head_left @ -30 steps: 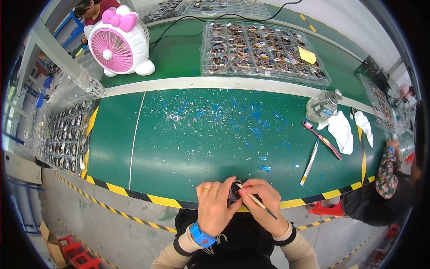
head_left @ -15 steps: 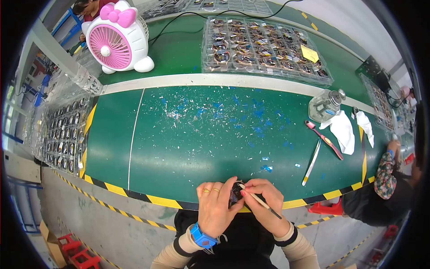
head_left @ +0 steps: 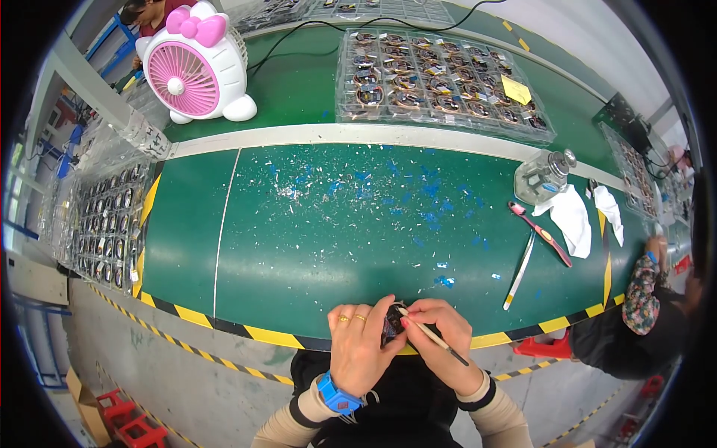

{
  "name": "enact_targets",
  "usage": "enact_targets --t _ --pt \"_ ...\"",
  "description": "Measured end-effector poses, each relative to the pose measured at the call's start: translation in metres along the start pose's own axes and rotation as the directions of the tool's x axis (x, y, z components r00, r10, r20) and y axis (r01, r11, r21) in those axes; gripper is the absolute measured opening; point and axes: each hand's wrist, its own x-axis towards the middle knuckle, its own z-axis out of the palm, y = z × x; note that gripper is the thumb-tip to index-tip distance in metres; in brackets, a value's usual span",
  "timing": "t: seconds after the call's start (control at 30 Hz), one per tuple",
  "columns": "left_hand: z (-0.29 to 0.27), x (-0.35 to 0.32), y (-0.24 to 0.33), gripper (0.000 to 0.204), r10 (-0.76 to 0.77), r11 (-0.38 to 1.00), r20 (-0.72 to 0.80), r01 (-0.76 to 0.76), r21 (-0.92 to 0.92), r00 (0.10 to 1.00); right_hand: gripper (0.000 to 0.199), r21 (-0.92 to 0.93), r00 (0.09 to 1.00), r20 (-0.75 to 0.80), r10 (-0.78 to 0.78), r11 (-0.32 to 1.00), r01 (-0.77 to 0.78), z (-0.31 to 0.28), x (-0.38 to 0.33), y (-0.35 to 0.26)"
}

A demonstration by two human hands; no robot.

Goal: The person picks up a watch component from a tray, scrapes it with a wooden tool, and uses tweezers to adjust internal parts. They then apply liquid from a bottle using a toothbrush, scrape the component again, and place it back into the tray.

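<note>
My left hand (head_left: 361, 346) is closed around a small dark round part (head_left: 391, 325) at the near edge of the green table (head_left: 314, 239). My right hand (head_left: 441, 340) pinches a thin stick-like tool (head_left: 433, 337) whose tip touches the part. Both hands meet just over the yellow and black striped edge. Much of the part is hidden by my fingers.
A pink and white fan (head_left: 200, 63) stands at the far left. Clear trays of small parts (head_left: 441, 82) lie at the back, more trays (head_left: 108, 224) at the left. A glass bottle (head_left: 541, 177), white cloths (head_left: 573, 218), a toothbrush (head_left: 539, 231) and a white stick (head_left: 519, 270) lie right. Another person (head_left: 650, 299) sits at right.
The view has shifted slightly. My hands stay together on the part, with only small finger movement.
</note>
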Motion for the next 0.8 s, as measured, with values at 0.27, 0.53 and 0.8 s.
enact_targets --t 0.27,0.53,0.8 --pt "0.0 0.0 0.0 0.057 0.005 1.0 0.003 -0.005 0.013 1.0 0.022 -0.121 0.987 0.045 -0.154 0.98 0.158 0.0 -0.002 0.002" --pt "0.002 -0.003 -0.003 0.061 0.04 0.998 -0.007 -0.04 0.042 0.999 0.033 -0.313 0.933 0.161 -0.322 0.88 0.357 -0.002 -0.006 -0.001" --pt "0.003 -0.003 -0.004 0.064 0.049 0.998 -0.013 -0.048 0.045 0.999 0.035 -0.432 0.904 0.137 -0.406 0.796 0.423 0.003 -0.012 0.005"
